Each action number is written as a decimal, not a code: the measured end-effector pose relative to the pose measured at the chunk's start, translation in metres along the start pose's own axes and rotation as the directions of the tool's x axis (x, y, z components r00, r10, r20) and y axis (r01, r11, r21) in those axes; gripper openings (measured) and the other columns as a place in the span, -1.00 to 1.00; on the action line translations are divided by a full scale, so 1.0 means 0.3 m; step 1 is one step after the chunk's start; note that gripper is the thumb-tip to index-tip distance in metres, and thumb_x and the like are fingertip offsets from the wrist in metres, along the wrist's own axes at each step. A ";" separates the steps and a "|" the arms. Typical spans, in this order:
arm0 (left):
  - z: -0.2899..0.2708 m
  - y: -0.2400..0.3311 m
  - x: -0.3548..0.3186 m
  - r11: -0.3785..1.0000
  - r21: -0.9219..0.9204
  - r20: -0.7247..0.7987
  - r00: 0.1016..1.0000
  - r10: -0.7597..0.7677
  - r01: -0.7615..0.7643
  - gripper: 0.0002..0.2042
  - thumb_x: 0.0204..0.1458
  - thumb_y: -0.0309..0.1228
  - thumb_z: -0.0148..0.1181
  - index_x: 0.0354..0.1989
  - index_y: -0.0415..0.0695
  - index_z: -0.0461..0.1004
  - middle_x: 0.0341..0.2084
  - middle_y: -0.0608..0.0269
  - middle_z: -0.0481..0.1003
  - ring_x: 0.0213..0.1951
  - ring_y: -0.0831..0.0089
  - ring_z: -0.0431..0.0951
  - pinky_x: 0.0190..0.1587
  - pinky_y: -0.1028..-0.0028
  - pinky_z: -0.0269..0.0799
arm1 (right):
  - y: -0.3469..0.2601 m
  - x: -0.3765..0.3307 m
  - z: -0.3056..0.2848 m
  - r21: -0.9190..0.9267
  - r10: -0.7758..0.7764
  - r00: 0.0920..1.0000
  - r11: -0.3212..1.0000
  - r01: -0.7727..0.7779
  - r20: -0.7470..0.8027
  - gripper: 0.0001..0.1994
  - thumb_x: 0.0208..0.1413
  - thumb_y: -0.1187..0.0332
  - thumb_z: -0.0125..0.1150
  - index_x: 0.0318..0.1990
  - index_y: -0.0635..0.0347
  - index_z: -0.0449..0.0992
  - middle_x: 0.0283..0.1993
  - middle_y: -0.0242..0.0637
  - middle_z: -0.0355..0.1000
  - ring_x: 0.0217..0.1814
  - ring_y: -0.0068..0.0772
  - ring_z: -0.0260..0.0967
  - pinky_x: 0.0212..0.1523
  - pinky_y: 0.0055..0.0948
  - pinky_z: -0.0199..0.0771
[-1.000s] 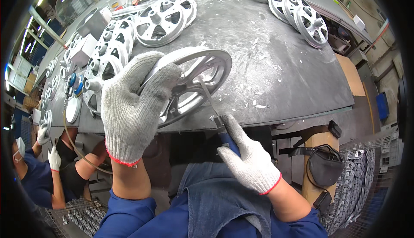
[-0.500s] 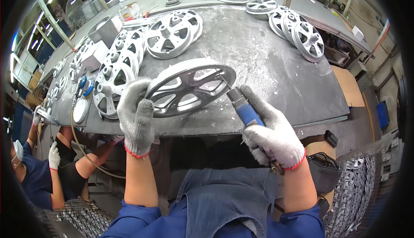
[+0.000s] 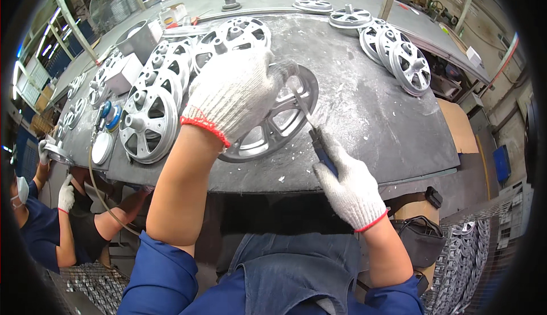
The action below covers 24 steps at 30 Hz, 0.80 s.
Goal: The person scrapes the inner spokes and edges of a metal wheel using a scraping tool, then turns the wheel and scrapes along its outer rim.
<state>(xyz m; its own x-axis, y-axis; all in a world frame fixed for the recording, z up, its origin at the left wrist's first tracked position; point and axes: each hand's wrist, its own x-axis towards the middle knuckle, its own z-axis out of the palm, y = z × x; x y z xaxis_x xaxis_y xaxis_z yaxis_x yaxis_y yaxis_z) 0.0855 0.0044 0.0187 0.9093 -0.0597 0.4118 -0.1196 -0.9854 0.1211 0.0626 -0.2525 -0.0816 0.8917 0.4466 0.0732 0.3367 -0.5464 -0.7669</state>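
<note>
A grey spoked metal wheel (image 3: 273,135) stands tilted over the near part of the table. My left hand (image 3: 233,90), in a white knit glove with a red cuff, reaches across it and grips its far upper rim. The thumb side shows, while most fingers are hidden behind the palm. In my gloved right hand (image 3: 352,192) is a blue handheld power file (image 3: 326,161), held around its body. Its thin metal file (image 3: 303,103) reaches into an opening between the wheel's spokes, near the right rim. I cannot tell whether it touches the metal.
Several similar wheels lean in a row (image 3: 149,122) at the left, and others stand at the far right (image 3: 411,68). A blue round sander (image 3: 112,115) and a hose lie at the table's left. A co-worker's gloved hand (image 3: 66,195) is at lower left. Pale dust covers the tabletop (image 3: 370,127).
My left hand has moved from the wheel's left edge across to its far rim. The wheel has turned steeper and sits lower. My right hand has lowered slightly with the power file.
</note>
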 end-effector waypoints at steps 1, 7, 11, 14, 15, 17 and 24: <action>-0.007 0.019 0.007 0.988 0.117 0.012 0.995 0.096 -0.097 -0.64 0.43 -0.17 0.10 -0.11 -0.24 0.67 -0.29 -0.18 0.70 -0.16 -0.10 0.75 -0.05 0.04 0.66 | -0.001 -0.006 0.001 0.002 0.005 1.000 1.000 -0.005 -0.003 -0.30 0.40 0.22 0.26 0.66 -0.12 0.25 0.17 0.22 0.64 0.21 0.41 0.57 0.22 0.11 0.59; -0.006 0.069 0.042 0.998 0.062 0.018 1.000 -0.020 0.019 -0.60 0.46 -0.16 0.06 -0.10 -0.26 0.68 -0.24 -0.20 0.71 -0.13 -0.12 0.75 -0.01 0.02 0.66 | -0.034 -0.026 0.018 0.119 -0.035 0.993 0.993 0.021 0.113 -0.26 0.43 0.20 0.24 0.70 0.04 0.15 0.34 0.19 0.58 0.28 0.36 0.59 0.33 0.00 0.57; 0.033 0.059 0.077 0.996 -0.035 0.097 0.992 -0.083 0.086 -0.55 0.46 -0.09 0.04 -0.10 -0.27 0.68 -0.20 -0.19 0.71 -0.08 -0.12 0.74 0.03 -0.01 0.65 | -0.022 0.015 0.007 0.806 0.085 0.865 0.327 -0.492 0.494 -0.21 0.48 0.14 0.21 0.77 -0.15 0.01 -0.20 -0.02 0.59 -0.62 -0.19 0.45 -0.59 -0.24 0.54; 0.023 0.091 0.081 0.997 0.067 0.059 0.998 -0.032 0.028 -0.56 0.44 -0.10 0.05 -0.10 -0.27 0.68 -0.19 -0.18 0.72 -0.05 -0.10 0.74 0.03 0.01 0.65 | 0.041 -0.005 0.045 0.855 -0.039 0.857 -0.070 -0.514 0.513 -0.19 0.52 0.05 0.22 0.78 -0.34 -0.06 -0.39 -0.27 0.40 -0.73 -0.48 0.17 -0.76 -0.45 0.17; 0.023 0.093 0.081 0.996 0.074 0.069 0.996 -0.049 0.044 -0.58 0.44 -0.12 0.06 -0.10 -0.26 0.68 -0.20 -0.18 0.72 -0.05 -0.10 0.74 0.03 0.02 0.65 | 0.026 -0.001 0.042 0.880 0.000 0.880 0.039 -0.474 0.474 -0.18 0.51 0.07 0.23 0.78 -0.29 -0.05 -0.39 -0.27 0.40 -0.71 -0.48 0.20 -0.75 -0.45 0.18; 0.046 0.064 0.070 0.995 0.097 0.057 0.998 -0.036 0.031 -0.59 0.43 -0.12 0.07 -0.09 -0.25 0.67 -0.22 -0.18 0.71 -0.07 -0.10 0.75 0.01 0.02 0.66 | -0.010 0.014 0.003 0.815 0.088 0.872 0.324 -0.481 0.481 -0.20 0.50 0.10 0.23 0.77 -0.21 -0.01 -0.37 -0.27 0.41 -0.69 -0.49 0.22 -0.72 -0.45 0.22; 0.024 0.114 0.056 0.997 0.051 0.056 0.997 -0.053 0.050 -0.63 0.39 -0.12 0.10 -0.09 -0.19 0.67 -0.25 -0.14 0.72 -0.14 -0.09 0.76 -0.06 0.03 0.67 | -0.068 0.015 -0.129 -0.047 0.030 0.977 0.999 -0.021 0.212 -0.25 0.43 0.18 0.25 0.70 0.00 0.16 0.12 0.09 0.69 0.03 0.24 0.70 0.07 -0.03 0.68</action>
<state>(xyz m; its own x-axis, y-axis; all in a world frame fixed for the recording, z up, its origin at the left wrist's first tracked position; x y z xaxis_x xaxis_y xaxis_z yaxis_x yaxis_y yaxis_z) 0.0996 -0.0314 0.0234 0.9355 -0.0162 0.3531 -0.0533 -0.9940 0.0956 0.0714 -0.2668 -0.0411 0.8169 0.5701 -0.0872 0.3321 -0.5886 -0.7371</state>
